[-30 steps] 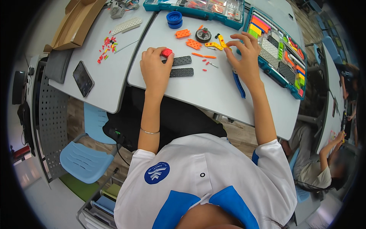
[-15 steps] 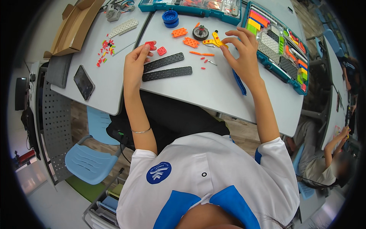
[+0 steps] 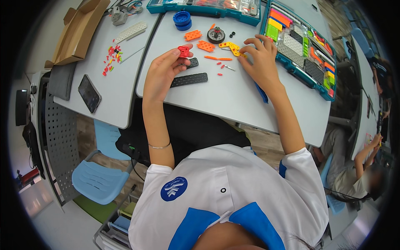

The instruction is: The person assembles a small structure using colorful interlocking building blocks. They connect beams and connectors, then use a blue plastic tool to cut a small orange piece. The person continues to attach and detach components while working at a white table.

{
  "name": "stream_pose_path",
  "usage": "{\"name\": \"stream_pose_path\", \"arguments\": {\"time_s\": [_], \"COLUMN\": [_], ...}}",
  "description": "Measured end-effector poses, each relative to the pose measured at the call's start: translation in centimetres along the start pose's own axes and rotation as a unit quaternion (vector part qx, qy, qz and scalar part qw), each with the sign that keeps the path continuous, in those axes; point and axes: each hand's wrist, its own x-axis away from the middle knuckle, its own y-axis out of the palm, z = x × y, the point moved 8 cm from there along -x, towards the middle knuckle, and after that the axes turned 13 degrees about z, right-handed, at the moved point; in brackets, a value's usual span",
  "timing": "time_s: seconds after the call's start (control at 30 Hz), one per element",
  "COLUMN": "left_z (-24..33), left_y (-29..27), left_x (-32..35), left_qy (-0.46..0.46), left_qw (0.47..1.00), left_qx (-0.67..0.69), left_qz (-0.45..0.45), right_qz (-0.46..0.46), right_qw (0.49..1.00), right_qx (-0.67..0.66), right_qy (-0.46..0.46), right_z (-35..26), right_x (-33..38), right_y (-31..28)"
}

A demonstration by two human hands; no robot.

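My left hand (image 3: 164, 68) is raised over the table, its fingertips closed on a small red plastic building block (image 3: 183, 51). Under that hand lie two black perforated strips, the nearer one (image 3: 189, 80) mostly showing and the farther one (image 3: 193, 63) largely covered. My right hand (image 3: 260, 60) has its fingers apart and curved above the table, beside yellow connector pieces (image 3: 233, 48). The fingertips reach the right end of the yellow pieces; whether they touch cannot be made out. A blue strip (image 3: 261, 92) lies partly hidden beneath my right wrist.
Orange blocks (image 3: 206, 46), a black wheel (image 3: 216, 35), a blue hub (image 3: 182, 20) and thin orange pieces (image 3: 218, 58) lie between my hands. A teal parts case (image 3: 280, 66) stands right. Small coloured pegs (image 3: 111, 58), a phone (image 3: 89, 93) and a cardboard box (image 3: 79, 41) are left.
My left hand has moved right with red in its fingers, covering where a red square block lay. Beside my right hand, the yellow piece now lies lower, and two small black parts show behind it.
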Motion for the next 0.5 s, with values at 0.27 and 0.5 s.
{"name": "stream_pose_path", "arguments": {"time_s": [0.27, 0.5], "left_z": [-1.6, -1.8], "left_y": [1.9, 3.6], "left_x": [-0.1, -0.1], "left_qy": [-0.008, -0.041], "left_qw": [1.000, 0.986], "left_qx": [0.006, 0.156], "left_qz": [-0.022, -0.033], "right_qz": [-0.179, -0.236], "right_qw": [0.976, 0.965], "right_qx": [-0.033, 0.018], "right_qy": [0.123, 0.111], "right_z": [-0.3, -0.9], "right_x": [0.0, 3.5], "right_y": [-4.3, -4.2]}}
